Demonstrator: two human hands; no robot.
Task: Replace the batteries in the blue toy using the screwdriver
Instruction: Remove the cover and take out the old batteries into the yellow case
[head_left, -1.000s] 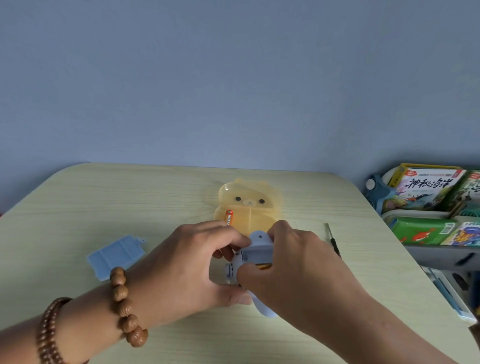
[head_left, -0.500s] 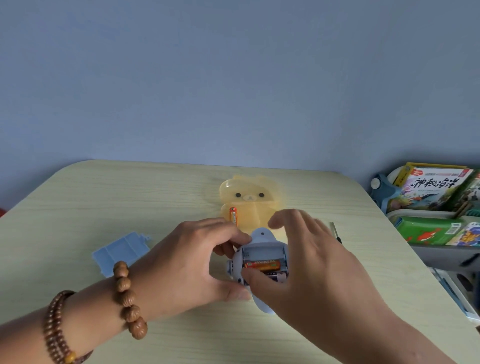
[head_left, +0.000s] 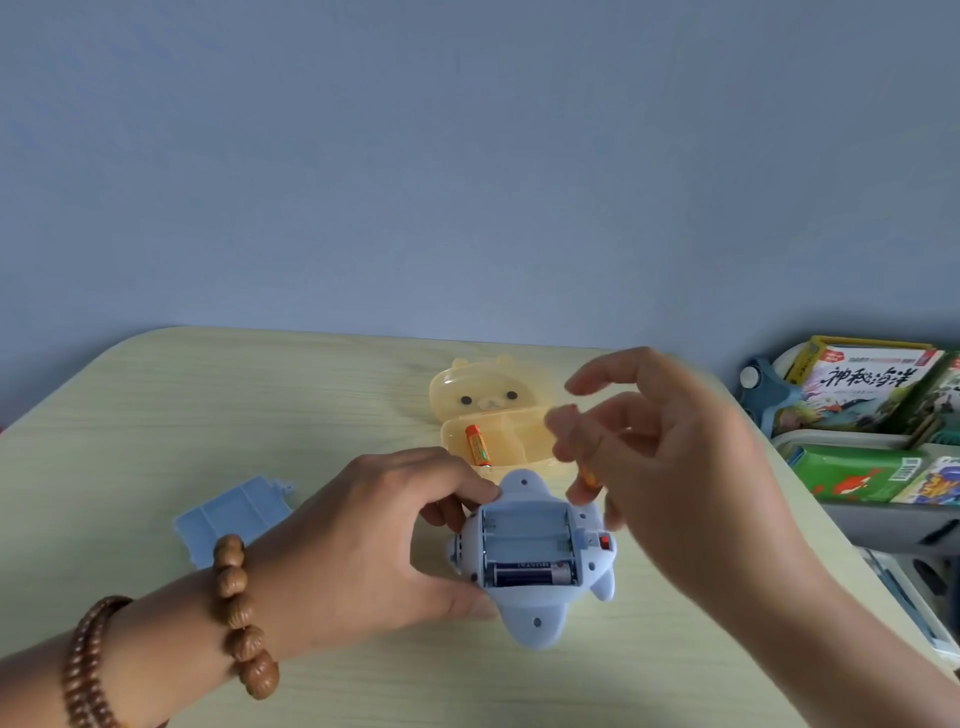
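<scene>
The blue toy (head_left: 532, 621) lies on its front on the table, its battery bay open. One dark battery (head_left: 530, 575) sits in the nearest slot; the other two slots are bare. My left hand (head_left: 363, 540) grips the toy's left side with thumb and fingers. Just above the toy's right edge my right hand (head_left: 675, 467) is raised and blurred, pinching an orange battery (head_left: 588, 475) of which only a sliver shows. The blue battery cover (head_left: 228, 514) lies to the left. The screwdriver is hidden behind my right hand.
A yellow bear-shaped box (head_left: 488, 384) stands open behind the toy, with another orange battery (head_left: 478, 443) in its left compartment. Right of the table (head_left: 208, 405), a rack holds several books (head_left: 872, 384). The table's right edge runs close to my right forearm.
My right hand has pulled the orange battery out of the toy's middle slot and lifted it up and to the right. My left hand keeps its grip on the toy.
</scene>
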